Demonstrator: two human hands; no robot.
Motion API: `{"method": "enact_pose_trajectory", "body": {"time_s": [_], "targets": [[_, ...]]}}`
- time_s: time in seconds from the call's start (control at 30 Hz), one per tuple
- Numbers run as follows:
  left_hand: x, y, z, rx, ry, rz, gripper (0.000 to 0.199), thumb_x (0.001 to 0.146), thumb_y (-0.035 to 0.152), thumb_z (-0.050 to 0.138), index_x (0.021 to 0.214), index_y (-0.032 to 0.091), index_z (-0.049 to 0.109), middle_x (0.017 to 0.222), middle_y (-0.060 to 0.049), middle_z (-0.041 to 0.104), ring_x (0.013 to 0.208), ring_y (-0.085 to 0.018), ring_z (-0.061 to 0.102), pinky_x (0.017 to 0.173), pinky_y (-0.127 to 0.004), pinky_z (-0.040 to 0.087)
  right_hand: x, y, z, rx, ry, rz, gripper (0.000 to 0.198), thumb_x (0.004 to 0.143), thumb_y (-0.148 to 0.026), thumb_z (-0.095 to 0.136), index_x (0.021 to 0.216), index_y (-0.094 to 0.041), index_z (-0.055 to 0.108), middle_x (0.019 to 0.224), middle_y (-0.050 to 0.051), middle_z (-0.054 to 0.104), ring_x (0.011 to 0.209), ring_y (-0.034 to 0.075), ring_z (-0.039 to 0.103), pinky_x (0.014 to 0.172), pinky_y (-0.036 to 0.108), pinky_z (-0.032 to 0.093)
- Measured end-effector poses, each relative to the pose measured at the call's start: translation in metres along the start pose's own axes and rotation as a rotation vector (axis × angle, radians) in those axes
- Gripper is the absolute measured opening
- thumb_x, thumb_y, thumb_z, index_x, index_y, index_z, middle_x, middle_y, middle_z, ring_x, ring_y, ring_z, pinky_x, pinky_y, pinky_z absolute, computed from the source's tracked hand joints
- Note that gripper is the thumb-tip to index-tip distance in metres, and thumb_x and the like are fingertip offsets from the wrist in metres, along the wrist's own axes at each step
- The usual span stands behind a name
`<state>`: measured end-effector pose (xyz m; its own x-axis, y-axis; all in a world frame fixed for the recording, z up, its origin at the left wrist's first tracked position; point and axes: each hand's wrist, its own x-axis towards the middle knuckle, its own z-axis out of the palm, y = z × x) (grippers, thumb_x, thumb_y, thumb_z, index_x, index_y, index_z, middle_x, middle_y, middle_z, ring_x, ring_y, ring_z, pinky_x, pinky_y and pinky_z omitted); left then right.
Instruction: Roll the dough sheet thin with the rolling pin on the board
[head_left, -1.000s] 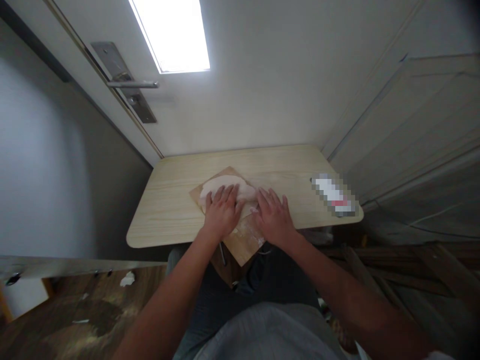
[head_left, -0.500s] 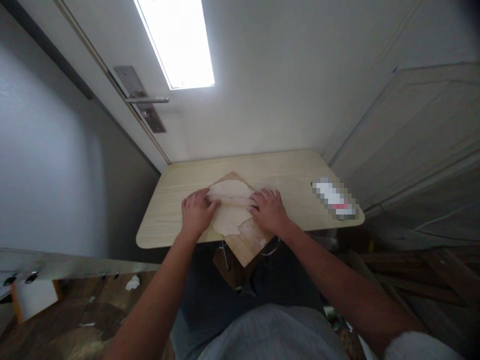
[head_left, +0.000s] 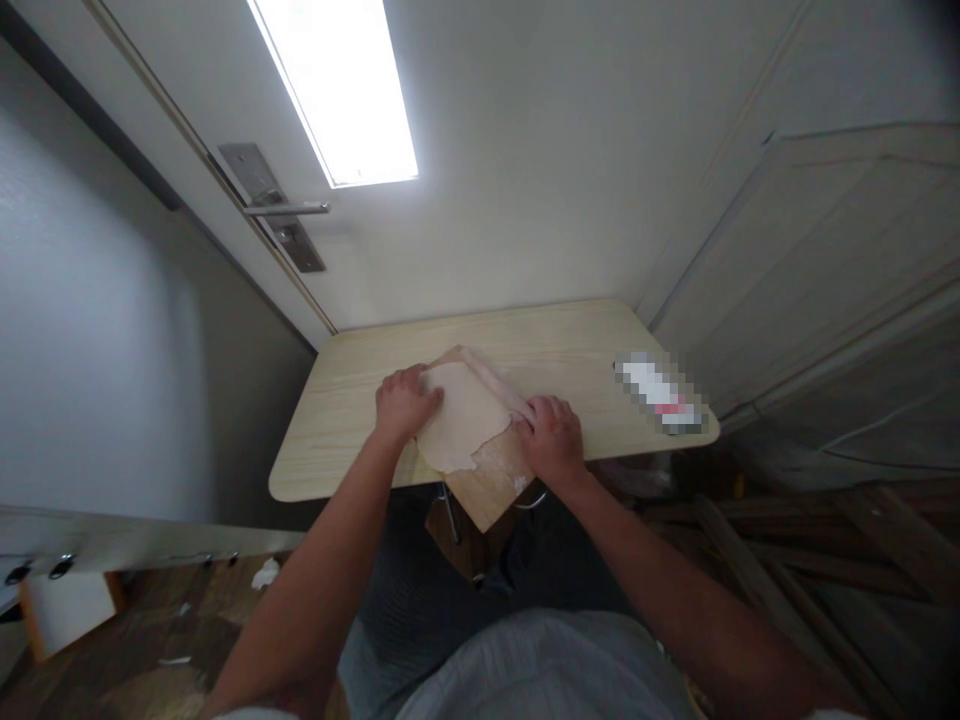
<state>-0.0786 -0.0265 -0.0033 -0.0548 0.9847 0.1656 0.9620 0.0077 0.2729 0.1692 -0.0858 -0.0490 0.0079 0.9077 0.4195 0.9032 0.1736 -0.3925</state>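
Observation:
A thin, pale sheet of rolled dough (head_left: pixel 461 420) lies on a brown board (head_left: pixel 484 500) whose near corner sticks out past the table edge. My right hand (head_left: pixel 553 438) is closed round the near end of a slim, pale rolling pin (head_left: pixel 495 382), which slants along the right side of the dough. At the dough's upper left edge is my left hand (head_left: pixel 407 400), fingers bent and thumb on the dough, seemingly gripping that edge. The dough's lower right edge is ragged, and bare board with white flour smudges shows there.
The board rests on a small light wood table (head_left: pixel 315 430) against a white door with a metal handle (head_left: pixel 289 209). A blurred-out flat object (head_left: pixel 660 393) lies at the table's right end. Wooden slats (head_left: pixel 810 560) stand low on the right.
The rolling pin has swung from crosswise between both hands to a slant on the right. My left hand has let go of it and moved to the dough's edge; my right hand keeps hold.

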Motion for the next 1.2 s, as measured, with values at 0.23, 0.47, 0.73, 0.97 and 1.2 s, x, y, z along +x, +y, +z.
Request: {"method": "enact_pose_trajectory", "body": {"time_s": [0.23,0.47,0.73,0.97,1.2], "targets": [[-0.033,0.003,-0.006,0.039,0.025,-0.102,0.047,0.084,0.05,0.058,0.119,0.021,0.068,0.119,-0.017,0.066,0.116,-0.038,0.057,0.095,-0.056,0.047,0.0,-0.004,0.005,0.066,0.07,0.029,0.026,0.097,-0.037,0.048,0.103,-0.015,0.061,0.103,0.014,0.063,0.098,0.027,0.053,0.086,0.038,0.042],[-0.091,0.016,-0.012,-0.023,0.04,-0.145,0.046,0.084,0.048,0.063,0.121,0.023,0.065,0.11,-0.012,0.069,0.11,-0.036,0.058,0.091,-0.053,0.047,0.007,0.006,0.003,0.27,0.025,0.143,0.033,0.095,-0.044,0.048,0.1,-0.014,0.061,0.097,0.014,0.065,0.094,0.026,0.057,0.086,0.039,0.046],[-0.115,0.011,-0.004,-0.379,0.028,-0.195,0.037,0.081,0.033,0.067,0.116,0.02,0.065,0.094,-0.005,0.07,0.092,-0.024,0.063,0.086,-0.039,0.05,0.024,0.008,-0.007,0.385,-0.096,0.249,0.035,0.089,-0.05,0.052,0.098,-0.018,0.064,0.092,0.011,0.071,0.082,0.024,0.063,0.077,0.037,0.047],[-0.136,0.017,0.006,-0.373,0.116,-0.079,0.027,0.084,0.032,0.064,0.109,0.021,0.068,0.107,-0.007,0.071,0.104,-0.026,0.062,0.095,-0.044,0.049,0.038,0.012,-0.012,0.424,-0.097,0.322,0.035,0.085,-0.05,0.056,0.095,-0.018,0.065,0.093,0.012,0.072,0.081,0.023,0.064,0.075,0.035,0.048],[-0.133,0.004,0.012,-0.4,0.214,-0.058,0.031,0.09,0.032,0.056,0.115,0.019,0.067,0.118,-0.01,0.07,0.115,-0.026,0.061,0.104,-0.045,0.047,0.014,0.001,-0.016,0.412,-0.119,0.364,0.038,0.085,-0.052,0.055,0.099,-0.018,0.065,0.096,0.013,0.072,0.084,0.025,0.065,0.079,0.039,0.049]]}}
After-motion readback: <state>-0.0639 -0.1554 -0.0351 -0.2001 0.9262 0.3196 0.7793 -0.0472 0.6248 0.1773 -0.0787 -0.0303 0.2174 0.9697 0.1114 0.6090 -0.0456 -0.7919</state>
